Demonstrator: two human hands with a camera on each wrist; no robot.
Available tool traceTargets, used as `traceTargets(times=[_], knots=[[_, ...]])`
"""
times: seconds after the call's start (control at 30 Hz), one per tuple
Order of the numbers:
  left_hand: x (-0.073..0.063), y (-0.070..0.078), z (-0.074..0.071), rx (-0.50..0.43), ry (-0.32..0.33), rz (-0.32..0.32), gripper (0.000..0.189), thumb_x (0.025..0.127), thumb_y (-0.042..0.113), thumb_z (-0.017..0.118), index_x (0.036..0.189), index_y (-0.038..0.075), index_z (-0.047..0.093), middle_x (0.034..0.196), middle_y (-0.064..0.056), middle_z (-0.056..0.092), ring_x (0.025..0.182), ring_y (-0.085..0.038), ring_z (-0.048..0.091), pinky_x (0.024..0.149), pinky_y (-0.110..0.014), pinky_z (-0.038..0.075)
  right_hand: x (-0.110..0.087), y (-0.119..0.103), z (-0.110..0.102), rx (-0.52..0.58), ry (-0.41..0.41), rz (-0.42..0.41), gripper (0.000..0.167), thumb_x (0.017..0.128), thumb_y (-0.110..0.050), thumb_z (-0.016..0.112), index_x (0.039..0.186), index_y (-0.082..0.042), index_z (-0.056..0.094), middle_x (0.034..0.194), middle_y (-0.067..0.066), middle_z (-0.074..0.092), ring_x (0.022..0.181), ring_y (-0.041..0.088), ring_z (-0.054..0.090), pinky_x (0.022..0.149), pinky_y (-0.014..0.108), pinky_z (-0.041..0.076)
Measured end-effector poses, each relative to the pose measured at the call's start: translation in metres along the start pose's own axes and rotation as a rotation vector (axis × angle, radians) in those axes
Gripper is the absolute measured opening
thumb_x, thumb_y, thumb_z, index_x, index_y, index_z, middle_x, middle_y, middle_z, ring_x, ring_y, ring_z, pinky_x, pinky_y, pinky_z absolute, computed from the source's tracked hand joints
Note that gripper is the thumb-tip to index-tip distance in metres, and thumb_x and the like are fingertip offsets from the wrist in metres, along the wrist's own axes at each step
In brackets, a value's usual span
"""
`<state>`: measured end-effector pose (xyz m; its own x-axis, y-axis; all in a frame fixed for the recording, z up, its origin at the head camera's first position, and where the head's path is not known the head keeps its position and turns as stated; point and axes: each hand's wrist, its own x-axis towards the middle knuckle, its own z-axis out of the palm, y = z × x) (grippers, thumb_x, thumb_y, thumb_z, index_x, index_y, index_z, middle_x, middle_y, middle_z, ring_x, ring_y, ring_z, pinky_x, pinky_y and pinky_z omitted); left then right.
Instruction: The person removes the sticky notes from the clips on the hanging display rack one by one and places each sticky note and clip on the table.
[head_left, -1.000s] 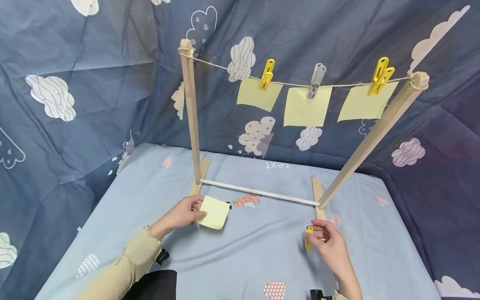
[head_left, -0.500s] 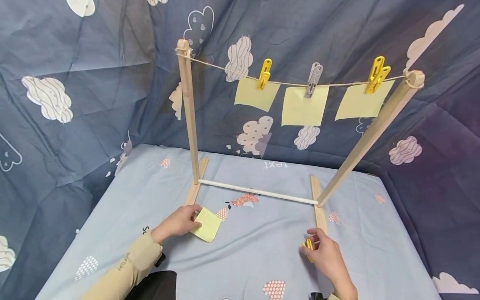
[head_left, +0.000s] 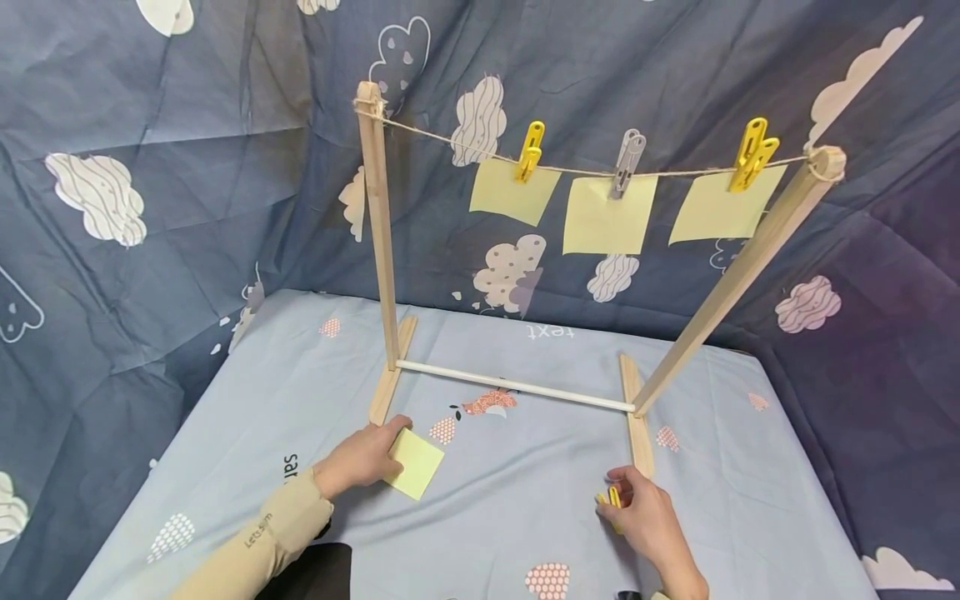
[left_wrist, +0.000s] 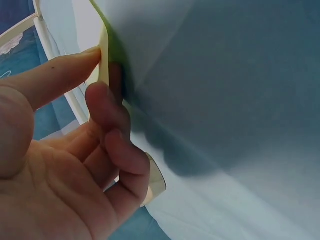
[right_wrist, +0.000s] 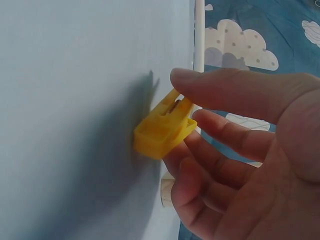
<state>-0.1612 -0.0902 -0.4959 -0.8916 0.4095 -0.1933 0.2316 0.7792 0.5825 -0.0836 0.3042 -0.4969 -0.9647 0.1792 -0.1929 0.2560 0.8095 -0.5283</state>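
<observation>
My left hand (head_left: pixel 363 457) pinches a pale yellow sticky note (head_left: pixel 417 463) between thumb and fingers, low over the sheet in front of the rack's left foot. In the left wrist view the sticky note (left_wrist: pixel 104 55) shows edge-on, bent slightly under the thumb. My right hand (head_left: pixel 651 518) holds a yellow clothespin (head_left: pixel 615 500) near the right foot. Seen from the right wrist, the clothespin (right_wrist: pixel 162 130) sits between thumb and fingers, close over the sheet with its shadow beside it. Three notes hang on a string, the middle note (head_left: pixel 610 218) under a grey clothespin (head_left: pixel 628 163).
A wooden rack stands ahead, with a left post (head_left: pixel 380 233), a right post (head_left: pixel 738 283) and a white rod (head_left: pixel 517 386) low between them. Yellow clothespins hold the left note (head_left: pixel 510 193) and right note (head_left: pixel 723 208). A blue patterned sheet (head_left: pixel 495 517) covers the surface.
Both hands have moved down toward the near edge, the left carrying the sticky note and the right the clothespin. The clothespin has turned in the right fingers. The hanging notes stay in place.
</observation>
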Motion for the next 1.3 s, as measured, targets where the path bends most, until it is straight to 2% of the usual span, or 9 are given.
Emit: traceTargets(times=[0.27,0.47,0.7,0.93,1.1,1.3], knots=[[0.0,0.001,0.003,0.008,0.011,-0.002,0.056,0.071,0.0,0.072,0.123,0.008,0.053,0.072,-0.003,0.054,0.061,-0.017,0.047,0.054,-0.03,0.039,0.0,0.001,0.002,-0.003,0.0,-0.01,0.043,0.069,-0.009,0.081,0.107,0.0,0.064,0.09,0.006,0.065,0.076,0.016,0.056,0.062,0.028,0.042],[0.0,0.002,0.007,0.065,0.048,0.007,0.055,0.068,0.004,0.073,0.12,0.008,0.055,0.083,-0.006,0.054,0.066,-0.018,0.046,0.058,-0.032,0.039,-0.001,0.0,0.002,-0.001,-0.009,-0.02,0.044,0.068,-0.01,0.082,0.107,-0.001,0.064,0.091,0.006,0.064,0.077,0.016,0.055,0.064,0.029,0.042],[0.001,0.003,0.008,0.092,0.08,0.002,0.056,0.066,0.005,0.074,0.119,0.007,0.056,0.088,-0.009,0.048,0.062,-0.019,0.045,0.053,-0.031,0.037,0.001,0.001,0.003,-0.007,-0.024,-0.027,0.045,0.067,-0.012,0.084,0.106,-0.001,0.064,0.09,0.004,0.063,0.076,0.016,0.054,0.064,0.03,0.041],[0.001,0.003,0.008,0.109,0.089,0.023,0.052,0.066,0.004,0.073,0.115,0.006,0.057,0.084,-0.007,0.046,0.061,-0.019,0.045,0.052,-0.031,0.037,-0.001,0.001,-0.001,-0.002,-0.013,-0.026,0.043,0.074,-0.021,0.081,0.108,-0.001,0.064,0.097,0.008,0.065,0.08,0.017,0.057,0.065,0.03,0.043],[0.001,0.003,0.006,0.11,0.087,0.028,0.048,0.066,0.005,0.073,0.112,0.007,0.058,0.083,-0.006,0.046,0.061,-0.018,0.045,0.052,-0.031,0.036,-0.002,0.0,-0.007,0.021,0.046,-0.036,0.038,0.08,-0.023,0.076,0.109,-0.002,0.064,0.101,0.01,0.066,0.081,0.016,0.058,0.066,0.028,0.044],[0.004,0.008,-0.008,0.124,0.11,0.034,0.045,0.075,0.01,0.074,0.118,0.007,0.059,0.09,-0.008,0.052,0.065,-0.018,0.045,0.056,-0.032,0.04,-0.002,-0.013,-0.022,0.076,0.228,-0.147,0.029,0.082,-0.017,0.076,0.105,-0.002,0.066,0.098,0.013,0.07,0.078,0.015,0.063,0.065,0.024,0.049]])
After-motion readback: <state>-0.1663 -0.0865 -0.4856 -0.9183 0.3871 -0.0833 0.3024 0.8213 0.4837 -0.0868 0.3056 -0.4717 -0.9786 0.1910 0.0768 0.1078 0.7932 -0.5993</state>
